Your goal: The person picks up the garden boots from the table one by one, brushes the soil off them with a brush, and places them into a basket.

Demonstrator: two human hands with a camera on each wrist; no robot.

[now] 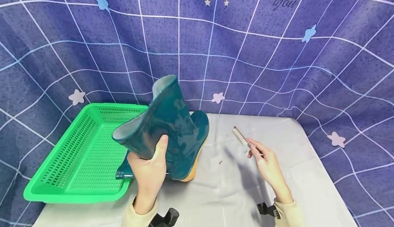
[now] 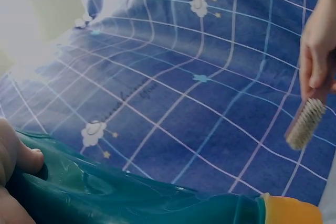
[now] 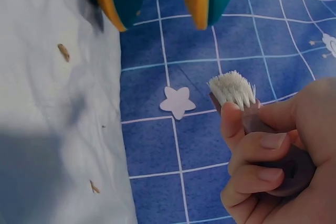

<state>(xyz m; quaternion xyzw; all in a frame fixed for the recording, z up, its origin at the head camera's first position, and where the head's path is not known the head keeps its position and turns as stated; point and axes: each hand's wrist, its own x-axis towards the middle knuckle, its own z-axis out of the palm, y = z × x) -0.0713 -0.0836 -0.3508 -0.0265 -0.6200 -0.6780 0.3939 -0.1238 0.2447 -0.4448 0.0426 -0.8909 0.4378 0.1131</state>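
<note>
My left hand [image 1: 150, 172] grips the shaft of a teal rubber boot [image 1: 176, 131], thumb along its outside. The boot is tilted, its grey-lined opening toward the left and its yellow sole toward the right. Behind it a second teal boot [image 1: 123, 172] is mostly hidden; the right wrist view shows two yellow soles [image 3: 195, 3] side by side. My right hand [image 1: 267, 160] holds a small scrub brush [image 3: 233, 90] by its brownish handle, fingers curled round it. The brush, with its pale bristles, is to the right of the boots and apart from them.
A green perforated plastic basket [image 1: 92, 196] stands at the left, next to the boots. A few brown bits of debris [image 1: 220, 162] lie on the white table covering [image 1: 215, 199]. A blue grid-patterned curtain [image 1: 252, 56] hangs behind and at both sides.
</note>
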